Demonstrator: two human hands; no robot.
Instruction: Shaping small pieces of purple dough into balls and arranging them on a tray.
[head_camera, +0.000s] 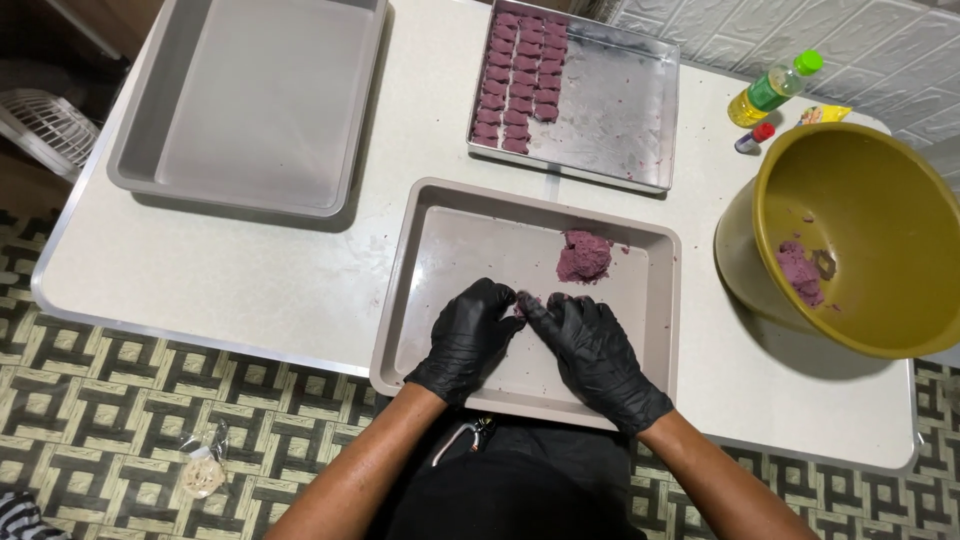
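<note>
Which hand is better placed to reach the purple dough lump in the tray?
Probably the right hand: the dough lump lies straight beyond its fingertips, while the left hand sits further to the side.

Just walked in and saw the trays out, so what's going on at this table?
A person in black gloves pinches a small purple dough piece between the left hand and right hand, over a beige tray. A larger dough lump sits in that tray. A metal tray behind it holds rows of shaped purple pieces, and a yellow-green bowl holds more dough. Another beige tray sits to the left.
</note>
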